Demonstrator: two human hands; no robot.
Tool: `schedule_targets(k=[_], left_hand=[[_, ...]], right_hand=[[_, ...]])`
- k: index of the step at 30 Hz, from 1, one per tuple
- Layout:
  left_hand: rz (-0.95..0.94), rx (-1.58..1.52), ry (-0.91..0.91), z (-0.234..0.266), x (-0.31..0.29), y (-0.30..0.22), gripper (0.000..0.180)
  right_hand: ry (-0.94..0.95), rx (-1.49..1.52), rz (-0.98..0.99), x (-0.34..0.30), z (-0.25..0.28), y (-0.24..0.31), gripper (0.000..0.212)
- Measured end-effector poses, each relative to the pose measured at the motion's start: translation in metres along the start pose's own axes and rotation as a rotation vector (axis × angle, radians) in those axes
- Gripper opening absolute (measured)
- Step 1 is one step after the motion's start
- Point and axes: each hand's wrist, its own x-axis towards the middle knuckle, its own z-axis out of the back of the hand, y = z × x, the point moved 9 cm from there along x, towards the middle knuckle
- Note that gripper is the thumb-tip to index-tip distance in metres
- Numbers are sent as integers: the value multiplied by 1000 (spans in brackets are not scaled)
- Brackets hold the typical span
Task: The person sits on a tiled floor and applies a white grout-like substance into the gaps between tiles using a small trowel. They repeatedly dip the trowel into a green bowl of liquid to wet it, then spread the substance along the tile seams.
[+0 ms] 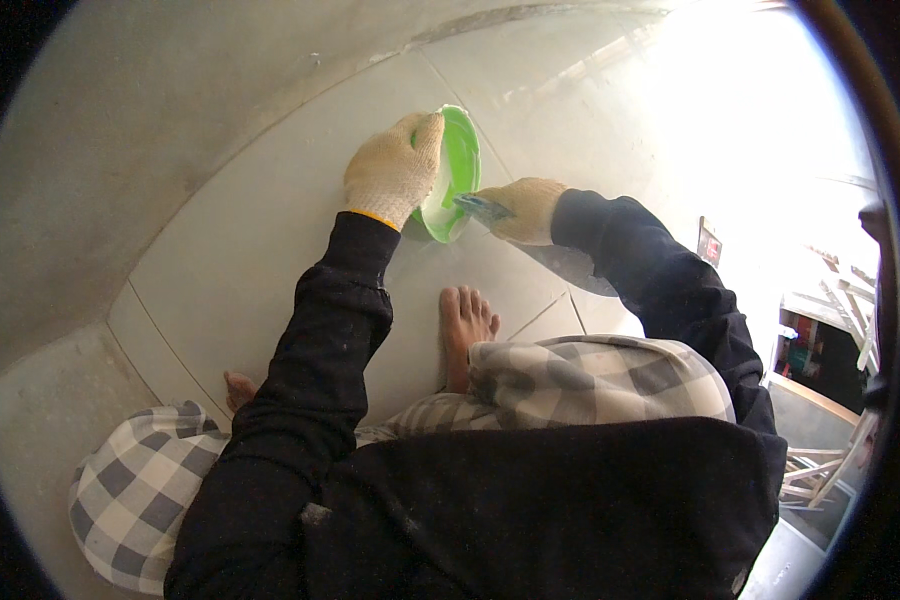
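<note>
gripping a green bowl (458, 160), the left hand (395, 167) (gloved) faces the right hand (531, 209) holding a bluish tool (481, 207).

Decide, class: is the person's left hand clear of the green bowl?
No, the left hand holds the bowl at its left side.

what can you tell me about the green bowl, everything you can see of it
The bowl is bright green, round-rimmed and smooth, apparently plastic. It is tilted so its opening shows as a narrow oval, with whitish material inside. The gloved left hand grips its left side. The gloved right hand holds a tool at its lower right; contact is unclear. It appears over pale floor tiles; whether it rests there is unclear.
</note>
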Motion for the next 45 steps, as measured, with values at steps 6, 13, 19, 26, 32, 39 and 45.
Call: schedule_targets(k=[6, 13, 19, 26, 32, 39, 45], left_hand=[[41, 37, 18, -4, -1, -5, 47], [-104, -79, -82, -9, 8, 70, 41], [6, -531, -181, 34, -40, 139, 43], [672, -466, -429, 57, -138, 218, 43], [611, 619, -868, 94, -226, 208, 45], [774, 741, -562, 69, -217, 207, 57], [781, 713, -526, 75, -212, 203, 58]], right_hand=[[82, 386, 120, -4, -8, 13, 52], [-2, 994, 154, -4, -15, -38, 56], [-78, 1191, 183, -5, 6, -72, 48], [-598, -22, 283, 39, 111, -52, 47], [-651, -315, 220, 98, 125, -24, 58], [-809, -488, 447, 136, 113, 7, 40], [-750, -408, 472, 147, 116, 32, 45]])
